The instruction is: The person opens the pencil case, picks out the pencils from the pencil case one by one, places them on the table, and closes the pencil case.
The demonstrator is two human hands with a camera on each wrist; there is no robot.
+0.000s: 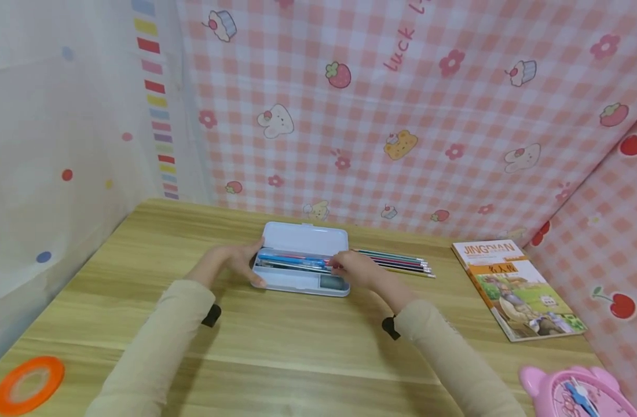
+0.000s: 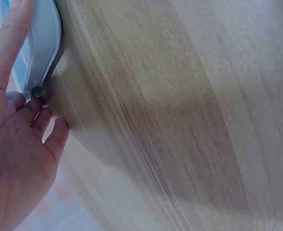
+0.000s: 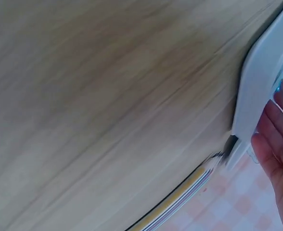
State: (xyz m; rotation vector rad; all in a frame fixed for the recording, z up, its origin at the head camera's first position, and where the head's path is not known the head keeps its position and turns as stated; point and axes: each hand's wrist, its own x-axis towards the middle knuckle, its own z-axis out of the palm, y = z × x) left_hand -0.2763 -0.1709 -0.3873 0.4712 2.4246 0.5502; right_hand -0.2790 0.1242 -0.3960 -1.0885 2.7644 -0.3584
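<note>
A white pencil case (image 1: 305, 236) lies with its lid raised on the wooden table. Blue and dark pens (image 1: 292, 260) lie lengthwise in its tray, and a grey-green block (image 1: 331, 282) sits in the small front-right compartment. My left hand (image 1: 229, 262) holds the case's left end, thumb at the front corner and fingers behind. At the right end, my right hand (image 1: 359, 270) reaches over the rim with curled fingers at the pen ends; its fingertips are partly hidden. In the right wrist view those fingers (image 3: 271, 144) are bent beside the case wall (image 3: 259, 82).
Several pencils (image 1: 402, 262) lie side by side just right of the case. Farther right is a book (image 1: 522, 292), with a pink clock (image 1: 553, 394) at the near right corner. An orange tape roll (image 1: 52, 373) lies near left. Patterned cloth (image 1: 318, 145) hangs behind the table.
</note>
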